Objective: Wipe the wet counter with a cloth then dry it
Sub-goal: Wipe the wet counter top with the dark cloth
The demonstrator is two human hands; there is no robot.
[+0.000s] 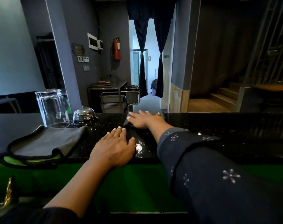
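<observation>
The black speckled counter (218, 126) runs across the view, with a wet shine near its front edge just right of my left hand. My left hand (113, 147) lies flat on the counter's near edge, fingers apart, holding nothing. My right hand (144, 118) reaches to the far edge and presses flat on a dark cloth (126, 122), most of which is hidden under the palm. A second cloth (44, 143), grey with black trim and a green underside, lies folded on the counter at the left.
An upturned clear glass jug (52, 105) and a chrome call bell (84, 114) stand at the back left of the counter. A green lower surface (129, 183) lies below the counter edge. Beyond are a steel trolley (116, 101) and a curtained doorway.
</observation>
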